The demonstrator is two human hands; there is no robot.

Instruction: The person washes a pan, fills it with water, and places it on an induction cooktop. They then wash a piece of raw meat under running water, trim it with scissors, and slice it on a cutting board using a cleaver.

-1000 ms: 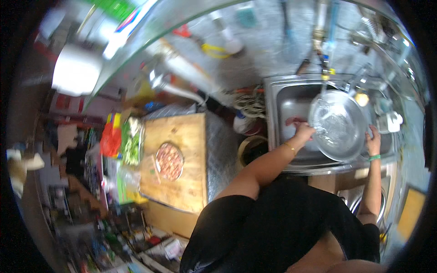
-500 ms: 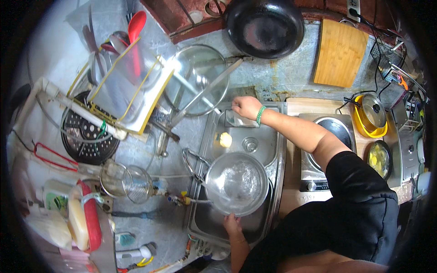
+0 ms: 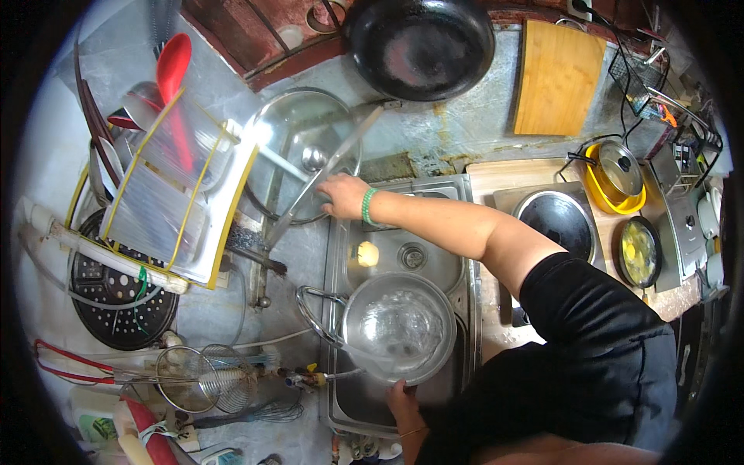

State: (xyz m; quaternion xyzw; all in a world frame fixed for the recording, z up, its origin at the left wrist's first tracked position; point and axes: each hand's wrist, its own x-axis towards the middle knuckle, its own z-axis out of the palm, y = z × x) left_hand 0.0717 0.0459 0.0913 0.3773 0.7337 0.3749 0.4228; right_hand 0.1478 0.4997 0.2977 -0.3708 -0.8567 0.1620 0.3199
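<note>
A metal pot [image 3: 403, 314] with clear water in it sits over the sink [image 3: 434, 399]. My left hand [image 3: 401, 401] is closed on the pot's dark handle at the near rim. A pale streak, apparently running water, runs from the curved chrome tap [image 3: 308, 314] into the pot. My right hand [image 3: 345, 198], a green bead bracelet at its wrist, is stretched over the sink's far left edge. Its fingertips are beside a slanting metal bar [image 3: 349, 155] and the glass lid [image 3: 302, 116]. Whether they touch either cannot be made out. A pale yellow lump [image 3: 367, 253] lies near the drain.
On the left is a yellow-framed rack [image 3: 225, 225] with a red spoon [image 3: 173, 70]. Wire strainers [image 3: 190, 380] lie below it. A wok [image 3: 422, 54] and cutting board [image 3: 559, 77] stand at the back. Right of the sink are a hob [image 3: 554, 225] and a yellow bowl [image 3: 608, 194].
My right hand has moved left from the sink's far corner to beside the metal bar and lid. My left hand stays on the pot. The whole view has shifted slightly.
</note>
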